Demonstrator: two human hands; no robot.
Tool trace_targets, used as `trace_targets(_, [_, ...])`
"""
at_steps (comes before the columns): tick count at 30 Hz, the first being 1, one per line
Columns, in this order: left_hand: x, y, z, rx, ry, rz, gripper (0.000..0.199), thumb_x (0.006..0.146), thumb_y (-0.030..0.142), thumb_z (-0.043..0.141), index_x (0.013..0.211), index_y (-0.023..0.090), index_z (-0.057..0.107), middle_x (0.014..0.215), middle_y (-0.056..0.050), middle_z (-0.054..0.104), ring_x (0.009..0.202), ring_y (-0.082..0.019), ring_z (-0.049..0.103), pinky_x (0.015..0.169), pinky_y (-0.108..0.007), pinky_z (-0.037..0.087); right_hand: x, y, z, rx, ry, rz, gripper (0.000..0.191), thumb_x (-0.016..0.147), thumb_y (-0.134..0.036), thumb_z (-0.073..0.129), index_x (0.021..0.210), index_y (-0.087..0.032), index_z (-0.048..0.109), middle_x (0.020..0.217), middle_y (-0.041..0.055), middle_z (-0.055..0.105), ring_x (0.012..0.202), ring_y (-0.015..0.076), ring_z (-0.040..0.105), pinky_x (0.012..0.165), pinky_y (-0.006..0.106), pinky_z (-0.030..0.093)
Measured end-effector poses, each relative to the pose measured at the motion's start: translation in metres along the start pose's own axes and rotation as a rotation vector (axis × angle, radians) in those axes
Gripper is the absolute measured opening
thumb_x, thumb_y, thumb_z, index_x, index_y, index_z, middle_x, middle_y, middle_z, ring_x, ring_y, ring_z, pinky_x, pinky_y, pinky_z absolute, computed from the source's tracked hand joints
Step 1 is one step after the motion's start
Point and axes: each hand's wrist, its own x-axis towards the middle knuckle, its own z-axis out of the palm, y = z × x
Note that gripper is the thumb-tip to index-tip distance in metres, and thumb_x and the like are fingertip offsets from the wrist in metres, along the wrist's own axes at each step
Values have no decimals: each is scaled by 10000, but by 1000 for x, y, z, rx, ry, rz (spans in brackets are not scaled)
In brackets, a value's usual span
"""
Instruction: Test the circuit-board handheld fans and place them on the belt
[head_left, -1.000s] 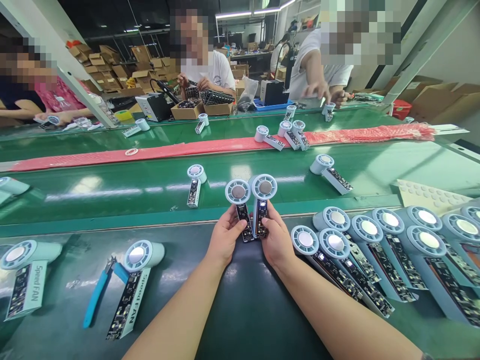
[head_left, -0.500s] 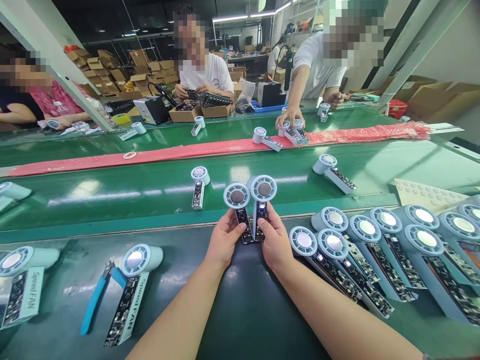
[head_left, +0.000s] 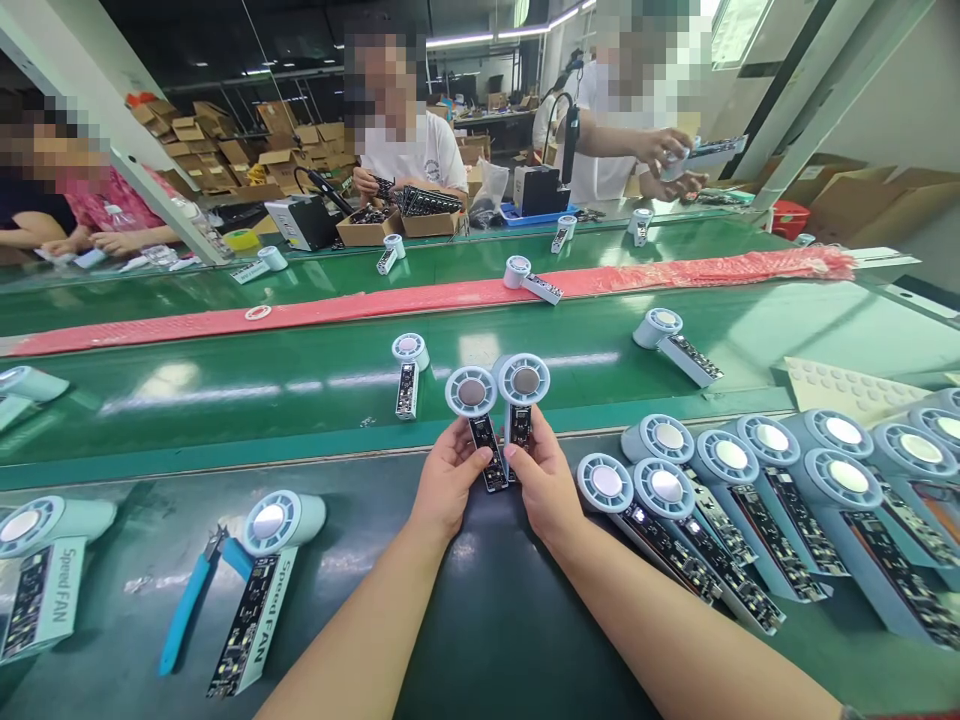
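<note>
My left hand (head_left: pixel 450 480) grips a light blue handheld fan (head_left: pixel 472 391) by its handle, thumb on the exposed circuit board. A second fan (head_left: pixel 523 381) is in my right hand (head_left: pixel 546 475), whose thumb also presses on the board. Both fans are upright side by side, their round heads touching or nearly so, grilles facing me. To the left, a fan marked Speed FAN (head_left: pixel 283 522) lies beside blue-handled cutters (head_left: pixel 186 612). Another such fan (head_left: pixel 56 525) lies at the far left. Several fans (head_left: pixel 731 457) with bare boards lie grouped at the right.
A green conveyor (head_left: pixel 187 385) crosses in front, carrying spaced fans (head_left: pixel 409 350). Beyond it run a red wrapped strip (head_left: pixel 360 300) and a second green belt. People work behind, near open cardboard boxes (head_left: pixel 431 222). A white dotted sheet (head_left: pixel 855 392) lies at right.
The fans on the near conveyor have shifted slightly right. The person at the back right has drawn back from the fans on the strip and now holds one up. My hands have barely moved.
</note>
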Motion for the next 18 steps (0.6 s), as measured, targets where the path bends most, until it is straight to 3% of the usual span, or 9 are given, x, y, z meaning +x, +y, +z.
trace_targets(4, [-5,3,0,-22,21,-7,641,476,290,925,1021,178,606,976,-53,708,944,-234,675,967,-410,494,-4,-4,-1,-415,-69,-182,804,645,-240,585,1420,-162,385,1306,151,400,1343,291,379,1182,485,289])
trace_targets(8, [-12,9,2,14,43,43,590,504,355,913,989,169,633,996,-69,709,1016,-265,649,990,-411,475,-13,-11,7,-681,-203,-310,958,615,-183,656,1477,-123,244,1375,202,357,1343,319,384,1144,487,366])
trace_targets(13, [-44,25,22,90,96,174,847,522,473,891,1241,184,550,1215,-129,654,1209,-318,568,1105,-459,383,-26,-46,19,-821,-137,-467,885,666,-127,604,1479,-112,252,1387,218,410,1299,324,443,1082,492,440])
trace_targets(16, [-70,41,27,227,-75,246,874,670,555,773,1401,217,435,1385,-161,553,1292,-323,517,1102,-472,394,-22,-92,-2,-740,-139,-477,840,670,-190,626,1453,-122,330,1333,184,487,1248,302,493,1068,469,447])
trace_targets(18, [-74,56,22,478,-251,299,777,711,533,736,1391,246,494,1452,-140,503,1351,-321,463,1135,-464,357,-4,-127,-32,-659,-176,-389,808,662,-261,663,1416,-128,405,1313,163,530,1206,304,531,1038,457,463])
